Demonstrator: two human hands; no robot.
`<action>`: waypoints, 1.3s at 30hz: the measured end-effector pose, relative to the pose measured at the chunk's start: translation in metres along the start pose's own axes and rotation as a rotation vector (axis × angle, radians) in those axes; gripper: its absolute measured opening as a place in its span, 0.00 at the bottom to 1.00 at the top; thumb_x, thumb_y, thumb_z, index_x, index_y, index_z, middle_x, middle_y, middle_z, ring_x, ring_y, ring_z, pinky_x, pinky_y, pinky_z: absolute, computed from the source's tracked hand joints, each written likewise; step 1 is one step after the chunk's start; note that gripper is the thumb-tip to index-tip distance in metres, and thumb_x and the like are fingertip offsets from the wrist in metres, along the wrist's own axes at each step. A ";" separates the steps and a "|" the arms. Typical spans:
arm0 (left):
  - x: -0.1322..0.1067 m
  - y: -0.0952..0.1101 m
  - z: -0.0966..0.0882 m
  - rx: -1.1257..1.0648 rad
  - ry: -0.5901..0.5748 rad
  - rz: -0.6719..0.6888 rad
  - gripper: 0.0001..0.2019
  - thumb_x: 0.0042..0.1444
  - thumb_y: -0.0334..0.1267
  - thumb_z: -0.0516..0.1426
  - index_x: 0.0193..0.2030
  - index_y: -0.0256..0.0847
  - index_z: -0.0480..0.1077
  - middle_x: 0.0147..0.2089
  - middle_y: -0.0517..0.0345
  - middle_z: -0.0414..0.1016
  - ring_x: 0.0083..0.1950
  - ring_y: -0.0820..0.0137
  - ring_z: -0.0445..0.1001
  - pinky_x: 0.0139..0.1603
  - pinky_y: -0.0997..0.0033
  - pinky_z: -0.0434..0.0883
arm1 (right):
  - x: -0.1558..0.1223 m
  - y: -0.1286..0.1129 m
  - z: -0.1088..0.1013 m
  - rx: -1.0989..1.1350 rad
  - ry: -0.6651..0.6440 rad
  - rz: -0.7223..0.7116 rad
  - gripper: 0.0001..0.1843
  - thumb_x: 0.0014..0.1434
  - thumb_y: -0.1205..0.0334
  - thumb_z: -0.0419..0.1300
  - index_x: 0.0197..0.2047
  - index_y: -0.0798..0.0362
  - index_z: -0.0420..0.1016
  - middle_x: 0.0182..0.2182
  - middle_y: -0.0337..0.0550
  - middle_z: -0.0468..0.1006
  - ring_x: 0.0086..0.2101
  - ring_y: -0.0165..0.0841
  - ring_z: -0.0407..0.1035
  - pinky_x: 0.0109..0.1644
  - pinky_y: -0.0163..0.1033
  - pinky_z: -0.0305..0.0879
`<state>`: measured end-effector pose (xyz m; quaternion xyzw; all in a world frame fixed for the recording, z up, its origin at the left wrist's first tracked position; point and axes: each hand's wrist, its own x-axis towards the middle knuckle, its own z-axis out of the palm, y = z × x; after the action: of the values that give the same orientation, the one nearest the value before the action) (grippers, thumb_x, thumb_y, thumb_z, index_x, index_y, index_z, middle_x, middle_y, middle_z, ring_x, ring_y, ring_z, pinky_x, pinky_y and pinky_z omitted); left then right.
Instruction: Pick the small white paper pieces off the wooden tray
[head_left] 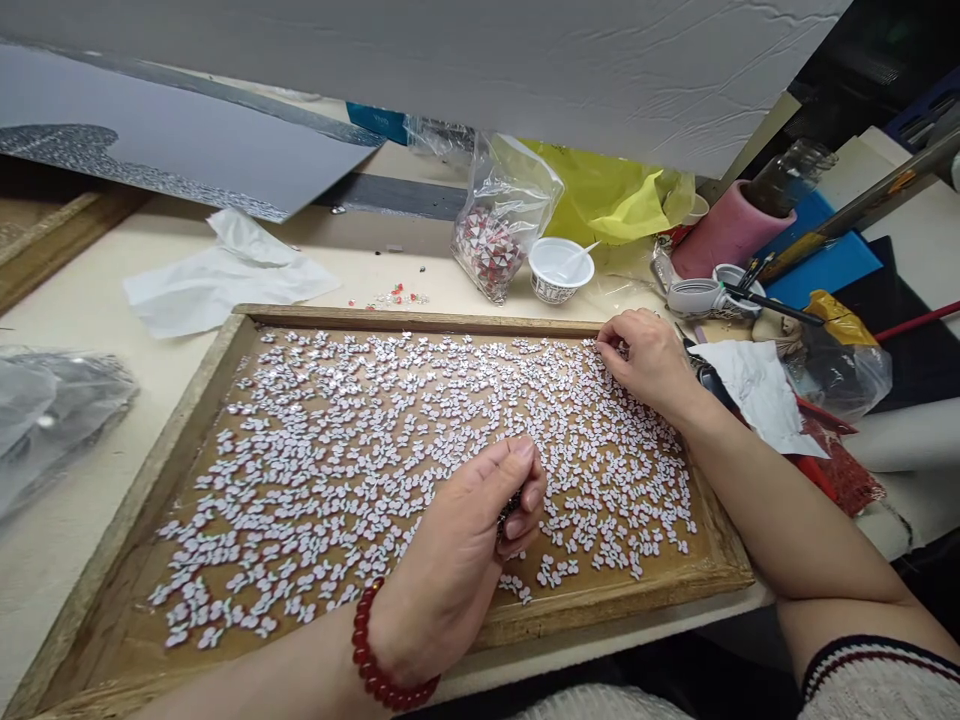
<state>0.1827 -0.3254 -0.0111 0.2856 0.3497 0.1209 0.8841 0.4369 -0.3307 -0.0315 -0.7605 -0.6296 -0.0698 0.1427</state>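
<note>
A wooden tray lies in front of me, covered with several small white flower-shaped pieces. My left hand, with a red bead bracelet on its wrist, hovers over the tray's near middle. Its fingers are curled round a small dark thing I cannot make out. My right hand rests at the tray's far right corner, fingers bent and pinching among the pieces there.
Beyond the tray stand a clear bag of red-and-white pieces, a white cup, yellow plastic and crumpled white paper. Tools, tins and a pink roll crowd the right side. A plastic bag lies left.
</note>
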 end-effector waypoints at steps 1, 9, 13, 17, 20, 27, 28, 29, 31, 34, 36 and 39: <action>0.000 0.000 0.000 0.003 0.000 0.001 0.15 0.62 0.46 0.54 0.29 0.40 0.62 0.25 0.66 0.59 0.23 0.77 0.50 0.24 0.76 0.52 | 0.000 0.000 0.000 -0.009 -0.002 0.005 0.05 0.57 0.66 0.55 0.30 0.52 0.70 0.29 0.46 0.75 0.34 0.38 0.65 0.40 0.42 0.58; 0.000 0.002 0.001 0.016 0.001 -0.001 0.15 0.63 0.46 0.53 0.29 0.40 0.61 0.25 0.66 0.59 0.23 0.77 0.50 0.24 0.76 0.52 | 0.001 0.004 -0.001 0.000 -0.022 0.014 0.05 0.57 0.65 0.55 0.30 0.52 0.70 0.29 0.46 0.74 0.34 0.38 0.65 0.41 0.42 0.59; 0.001 0.001 0.001 0.015 -0.005 0.004 0.15 0.63 0.45 0.53 0.29 0.40 0.61 0.25 0.66 0.58 0.23 0.77 0.50 0.25 0.76 0.52 | 0.001 0.007 -0.002 0.009 -0.014 0.020 0.05 0.56 0.65 0.55 0.30 0.52 0.70 0.28 0.45 0.74 0.33 0.37 0.64 0.40 0.42 0.59; 0.001 0.000 0.001 0.016 -0.004 0.002 0.14 0.63 0.45 0.53 0.29 0.40 0.62 0.24 0.66 0.58 0.23 0.77 0.50 0.25 0.76 0.52 | 0.001 0.007 -0.003 0.018 -0.034 0.014 0.05 0.56 0.65 0.56 0.30 0.52 0.70 0.28 0.44 0.74 0.33 0.36 0.65 0.40 0.41 0.59; 0.001 0.001 0.001 0.018 0.001 0.005 0.14 0.63 0.45 0.53 0.29 0.39 0.62 0.25 0.66 0.59 0.23 0.78 0.50 0.24 0.76 0.52 | 0.001 0.006 -0.002 0.008 -0.046 0.005 0.05 0.57 0.65 0.55 0.30 0.52 0.71 0.28 0.44 0.74 0.33 0.36 0.65 0.40 0.41 0.59; 0.000 0.001 0.000 0.015 0.009 -0.015 0.14 0.63 0.45 0.53 0.29 0.39 0.62 0.25 0.66 0.59 0.23 0.78 0.50 0.24 0.76 0.52 | 0.000 0.004 0.000 0.016 -0.059 0.005 0.05 0.56 0.66 0.55 0.30 0.52 0.70 0.29 0.44 0.74 0.34 0.37 0.65 0.41 0.41 0.59; 0.000 0.001 0.000 0.017 0.009 -0.013 0.14 0.63 0.45 0.53 0.29 0.39 0.62 0.25 0.66 0.59 0.23 0.78 0.50 0.24 0.76 0.52 | 0.000 0.004 0.000 0.020 -0.061 0.004 0.05 0.56 0.66 0.55 0.30 0.52 0.70 0.29 0.44 0.74 0.34 0.37 0.66 0.41 0.41 0.59; 0.000 0.001 0.000 0.019 0.010 -0.010 0.14 0.63 0.45 0.53 0.29 0.39 0.62 0.25 0.66 0.59 0.23 0.78 0.50 0.24 0.76 0.52 | 0.000 0.004 0.000 0.023 -0.061 0.004 0.05 0.56 0.66 0.55 0.30 0.52 0.70 0.29 0.44 0.74 0.34 0.37 0.66 0.41 0.41 0.59; 0.000 0.001 0.000 0.021 0.007 -0.004 0.14 0.63 0.45 0.53 0.29 0.39 0.62 0.25 0.66 0.59 0.23 0.78 0.50 0.24 0.76 0.52 | 0.000 0.005 -0.001 0.028 -0.059 0.011 0.05 0.56 0.66 0.56 0.30 0.52 0.71 0.29 0.44 0.75 0.34 0.37 0.66 0.41 0.42 0.59; 0.000 0.001 0.000 0.021 0.002 0.000 0.15 0.63 0.45 0.53 0.28 0.39 0.61 0.25 0.66 0.59 0.23 0.78 0.50 0.25 0.76 0.52 | 0.000 0.005 -0.004 0.028 -0.055 0.032 0.05 0.56 0.64 0.58 0.30 0.52 0.73 0.29 0.44 0.75 0.34 0.37 0.66 0.41 0.42 0.60; 0.000 0.001 0.000 0.016 0.002 -0.001 0.15 0.63 0.45 0.53 0.29 0.39 0.62 0.25 0.66 0.59 0.23 0.78 0.50 0.25 0.76 0.52 | 0.000 0.006 -0.006 0.024 -0.052 0.044 0.04 0.55 0.64 0.59 0.30 0.52 0.73 0.29 0.44 0.76 0.34 0.37 0.67 0.41 0.42 0.60; 0.000 0.000 0.000 0.008 -0.005 0.011 0.14 0.63 0.43 0.53 0.29 0.38 0.62 0.25 0.66 0.59 0.23 0.79 0.50 0.24 0.77 0.51 | -0.003 0.006 -0.011 0.030 -0.037 0.036 0.03 0.55 0.64 0.59 0.31 0.52 0.74 0.29 0.43 0.76 0.34 0.36 0.67 0.40 0.41 0.61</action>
<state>0.1830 -0.3254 -0.0113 0.2914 0.3462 0.1237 0.8832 0.4427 -0.3376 -0.0224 -0.7706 -0.6194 -0.0438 0.1436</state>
